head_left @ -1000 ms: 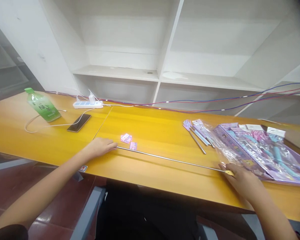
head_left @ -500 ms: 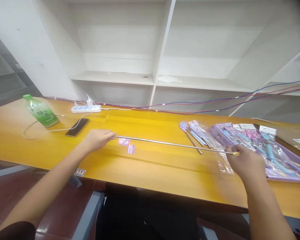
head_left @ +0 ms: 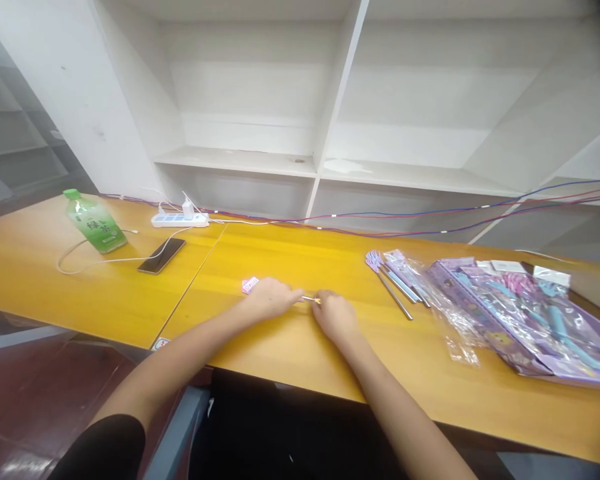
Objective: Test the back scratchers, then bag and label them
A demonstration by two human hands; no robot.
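My left hand (head_left: 271, 297) and my right hand (head_left: 334, 314) are close together over the middle of the yellow wooden table (head_left: 290, 253). Between them shows only a short piece of a thin metal telescopic rod (head_left: 309, 299) with a yellowish tip; both hands pinch its ends. A small purple card (head_left: 249, 285) lies just left of my left hand. A loose backscratcher (head_left: 390, 275) with a purple claw head lies to the right.
Purple packets of stationery (head_left: 520, 300) and clear wrappers (head_left: 455, 327) cover the right of the table. At the left stand a green bottle (head_left: 94, 223), a dark phone (head_left: 161, 255) on a white cable and a white power strip (head_left: 180, 218). White shelves stand behind.
The long rod held stretched between my hands has been pushed together to a short stub. My right hand came far left and my left hand a little right, until they nearly meet.
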